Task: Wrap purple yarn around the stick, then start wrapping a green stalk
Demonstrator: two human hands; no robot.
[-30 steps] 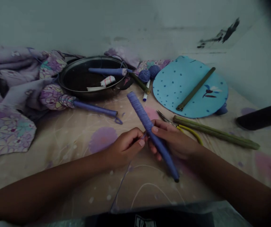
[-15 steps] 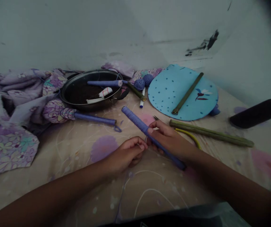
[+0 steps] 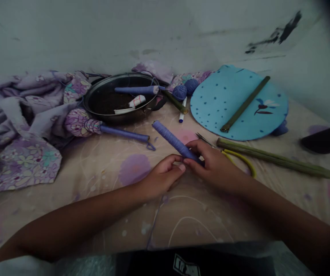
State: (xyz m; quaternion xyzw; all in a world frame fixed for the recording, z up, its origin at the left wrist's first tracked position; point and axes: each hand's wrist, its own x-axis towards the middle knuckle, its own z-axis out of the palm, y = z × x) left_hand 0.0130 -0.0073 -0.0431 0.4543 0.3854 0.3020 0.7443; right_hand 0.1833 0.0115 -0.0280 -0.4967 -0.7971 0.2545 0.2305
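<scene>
The person's right hand (image 3: pixel 215 166) is curled closed around the lower end of a slim rod wrapped in violet-blue thread (image 3: pixel 173 138), with the fingers bent over it and the wrist turned inward. The rod lies tilted, its bare wrapped end pointing up and away toward the back of the table. The left hand (image 3: pixel 160 178) comes in from the other side, its fingers curled and its thumb pressed against the forefinger, right beside the right hand's fingertips. Whether it pinches a strand is too small to tell. A thin purple thread (image 3: pixel 155 224) trails down across the floral-printed beige bedsheet (image 3: pixel 96 165) below the left wrist.

Just past the right hand lie steel scissors (image 3: pixel 203 139) with yellow handles (image 3: pixel 239 161), next to a long green bamboo stick (image 3: pixel 274 158). Farther back are a round sky-blue foam disc (image 3: pixel 210 115), two balls of blue yarn (image 3: pixel 179 92), and a dark metal pan (image 3: pixel 119 119).
</scene>
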